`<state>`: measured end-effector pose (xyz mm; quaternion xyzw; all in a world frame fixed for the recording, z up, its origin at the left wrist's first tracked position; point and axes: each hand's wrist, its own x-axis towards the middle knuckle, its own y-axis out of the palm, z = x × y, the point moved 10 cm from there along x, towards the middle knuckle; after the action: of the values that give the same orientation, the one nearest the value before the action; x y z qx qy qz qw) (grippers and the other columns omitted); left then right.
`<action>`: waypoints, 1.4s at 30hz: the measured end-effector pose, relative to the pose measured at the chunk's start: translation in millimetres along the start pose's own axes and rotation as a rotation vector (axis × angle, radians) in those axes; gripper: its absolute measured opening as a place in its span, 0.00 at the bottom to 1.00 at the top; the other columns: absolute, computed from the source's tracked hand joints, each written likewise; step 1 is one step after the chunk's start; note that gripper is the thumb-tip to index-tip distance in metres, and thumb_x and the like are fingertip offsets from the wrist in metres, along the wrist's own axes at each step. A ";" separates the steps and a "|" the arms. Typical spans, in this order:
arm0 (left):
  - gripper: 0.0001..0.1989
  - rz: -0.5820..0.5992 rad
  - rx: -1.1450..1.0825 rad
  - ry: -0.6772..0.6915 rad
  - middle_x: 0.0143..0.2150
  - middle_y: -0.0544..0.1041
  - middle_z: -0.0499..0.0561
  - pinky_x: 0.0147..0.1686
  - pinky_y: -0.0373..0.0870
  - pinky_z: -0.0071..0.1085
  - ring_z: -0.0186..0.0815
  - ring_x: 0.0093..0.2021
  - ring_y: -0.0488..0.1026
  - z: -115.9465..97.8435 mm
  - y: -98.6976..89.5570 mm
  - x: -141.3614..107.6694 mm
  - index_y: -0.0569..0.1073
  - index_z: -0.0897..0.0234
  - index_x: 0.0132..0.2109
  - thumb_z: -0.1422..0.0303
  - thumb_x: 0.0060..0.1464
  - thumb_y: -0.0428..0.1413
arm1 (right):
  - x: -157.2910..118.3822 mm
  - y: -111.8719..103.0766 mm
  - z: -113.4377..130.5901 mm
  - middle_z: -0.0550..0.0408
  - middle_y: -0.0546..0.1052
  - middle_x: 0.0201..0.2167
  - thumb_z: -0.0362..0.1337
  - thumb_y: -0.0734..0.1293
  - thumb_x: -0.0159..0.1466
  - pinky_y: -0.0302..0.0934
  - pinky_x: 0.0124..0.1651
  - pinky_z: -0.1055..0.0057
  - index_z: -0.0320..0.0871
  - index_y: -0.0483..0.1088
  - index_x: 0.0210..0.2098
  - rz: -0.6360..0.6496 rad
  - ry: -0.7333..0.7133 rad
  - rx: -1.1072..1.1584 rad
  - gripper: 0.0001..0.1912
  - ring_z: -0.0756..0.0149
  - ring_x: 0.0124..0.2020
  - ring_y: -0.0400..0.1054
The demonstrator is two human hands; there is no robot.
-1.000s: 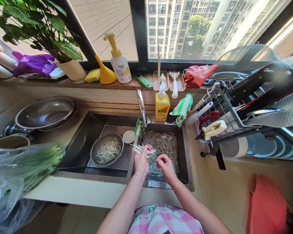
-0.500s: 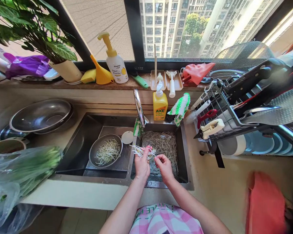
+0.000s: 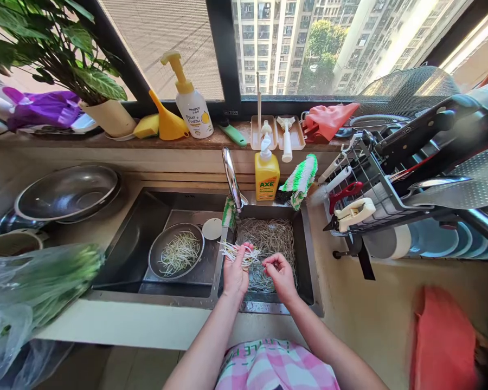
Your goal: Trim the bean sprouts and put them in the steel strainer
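Observation:
My left hand (image 3: 236, 273) is closed round a small bunch of pale bean sprouts (image 3: 250, 257), its thumb lying over them. Just to the right of that bunch, my right hand (image 3: 280, 275) has thumb and fingertips pinched together; whatever they hold, if anything, is too small to make out. Both hands are over the right sink basin (image 3: 305, 260), where a mass of thin brownish sprouts (image 3: 274, 235) lies in water. In the left basin (image 3: 122, 260) sits a round metal pan (image 3: 151, 257) with white sprouts (image 3: 179, 252) in it.
The faucet (image 3: 231, 179) rises between the basins, beside a yellow soap bottle (image 3: 267, 176). At right stands a rack of knives and utensils (image 3: 374, 184). A wok (image 3: 69, 192) and a plastic bag of greens (image 3: 52, 276) are at left. A white disc (image 3: 212, 229) lies near the pan.
My right hand has drawn a little to the right, away from the sprouts in my left hand. The left hand stays nearly in place, still gripping its bunch.

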<state>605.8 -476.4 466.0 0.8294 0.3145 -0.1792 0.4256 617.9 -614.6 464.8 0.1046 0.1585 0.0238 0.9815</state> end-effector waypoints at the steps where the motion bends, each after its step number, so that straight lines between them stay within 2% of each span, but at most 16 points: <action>1: 0.14 0.005 0.007 0.003 0.33 0.76 0.49 0.38 0.68 0.30 0.34 0.34 0.74 -0.1 0.2 -0.2 0.66 0.65 0.32 0.75 0.36 0.61 | 1.9 0.4 4.2 0.58 0.68 0.25 0.35 0.63 0.51 0.56 0.27 0.75 0.42 0.63 0.26 0.023 -0.009 -0.013 0.04 0.71 0.24 0.61; 6: 0.14 0.044 0.069 0.014 0.32 0.75 0.49 0.37 0.67 0.29 0.33 0.34 0.74 4.8 4.5 -5.1 0.67 0.65 0.33 0.73 0.36 0.62 | 6.7 18.8 20.0 0.58 0.69 0.25 0.36 0.65 0.51 0.57 0.29 0.75 0.42 0.67 0.29 0.211 -0.086 -0.193 0.05 0.71 0.25 0.61; 11: 0.14 0.035 0.127 0.020 0.27 0.73 0.45 0.33 0.65 0.24 0.27 0.29 0.71 8.0 4.9 -7.7 0.67 0.66 0.32 0.71 0.36 0.62 | 3.0 20.7 35.9 0.57 0.68 0.23 0.36 0.62 0.54 0.55 0.28 0.74 0.42 0.67 0.25 0.134 -0.282 -0.484 0.05 0.70 0.24 0.60; 14: 0.14 0.057 0.158 -0.013 0.26 0.72 0.44 0.31 0.64 0.22 0.25 0.27 0.70 10.6 5.8 -6.3 0.67 0.67 0.31 0.70 0.36 0.62 | -4.7 25.9 47.9 0.54 0.69 0.25 0.35 0.59 0.58 0.56 0.32 0.72 0.43 0.68 0.28 0.149 -0.455 -0.632 0.07 0.67 0.28 0.60; 19: 0.15 0.109 0.254 -0.197 0.26 0.71 0.45 0.28 0.63 0.22 0.26 0.26 0.68 22.2 5.5 -6.6 0.67 0.67 0.32 0.69 0.36 0.62 | -18.8 39.1 53.1 0.50 0.71 0.31 0.34 0.56 0.61 0.57 0.37 0.68 0.44 0.69 0.33 0.337 -0.665 -0.817 0.10 0.65 0.34 0.62; 23: 0.16 0.165 0.392 -0.330 0.27 0.71 0.47 0.27 0.63 0.24 0.27 0.26 0.68 27.4 5.8 -11.9 0.66 0.67 0.33 0.67 0.36 0.62 | -23.3 39.1 54.8 0.51 0.72 0.34 0.35 0.56 0.62 0.57 0.37 0.68 0.46 0.70 0.35 0.432 -0.697 -0.818 0.11 0.65 0.34 0.62; 26: 0.17 0.216 0.478 -0.296 0.26 0.70 0.45 0.26 0.61 0.23 0.26 0.24 0.67 21.1 11.0 -12.9 0.66 0.67 0.32 0.67 0.35 0.63 | -21.3 34.9 58.0 0.52 0.72 0.33 0.36 0.57 0.61 0.57 0.38 0.68 0.47 0.70 0.35 0.438 -0.656 -0.751 0.11 0.65 0.34 0.63; 29: 0.17 0.229 0.504 -0.252 0.24 0.68 0.43 0.25 0.60 0.23 0.25 0.23 0.65 15.9 14.2 -11.7 0.65 0.67 0.31 0.68 0.33 0.63 | -14.5 26.7 62.2 0.53 0.71 0.31 0.36 0.59 0.60 0.58 0.38 0.68 0.46 0.70 0.33 0.373 -0.580 -0.632 0.09 0.66 0.34 0.63; 31: 0.17 0.225 0.491 -0.236 0.24 0.68 0.43 0.27 0.61 0.24 0.26 0.23 0.66 14.5 13.8 -9.9 0.65 0.66 0.31 0.68 0.32 0.63 | -6.5 17.5 62.2 0.53 0.71 0.29 0.37 0.60 0.59 0.59 0.37 0.68 0.44 0.70 0.32 0.293 -0.490 -0.527 0.08 0.66 0.33 0.63; 34: 0.17 0.223 0.494 -0.195 0.25 0.68 0.43 0.29 0.61 0.24 0.26 0.25 0.66 11.9 11.7 -5.8 0.66 0.66 0.32 0.68 0.34 0.63 | 6.4 6.3 50.7 0.54 0.71 0.28 0.39 0.63 0.56 0.58 0.32 0.72 0.42 0.70 0.32 0.226 -0.276 -0.371 0.08 0.68 0.29 0.63; 38: 0.16 0.240 0.601 -0.089 0.25 0.69 0.43 0.28 0.60 0.23 0.26 0.24 0.65 3.2 11.7 -0.9 0.67 0.66 0.32 0.69 0.34 0.63 | 13.6 10.0 31.4 0.58 0.69 0.22 0.42 0.64 0.54 0.54 0.23 0.77 0.41 0.70 0.30 0.328 0.002 -0.240 0.11 0.73 0.21 0.59; 42: 0.15 0.314 0.723 -0.030 0.24 0.69 0.44 0.26 0.58 0.22 0.27 0.23 0.63 -1.2 20.7 -1.8 0.68 0.66 0.31 0.71 0.32 0.63 | 12.7 18.1 26.3 0.61 0.66 0.15 0.43 0.66 0.51 0.47 0.18 0.79 0.39 0.71 0.25 0.468 0.144 -0.249 0.12 0.77 0.16 0.54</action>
<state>618.4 -485.1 480.0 0.9611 0.0939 -0.2232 0.1330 638.1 -601.1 489.1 0.0151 0.1954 0.2765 0.9408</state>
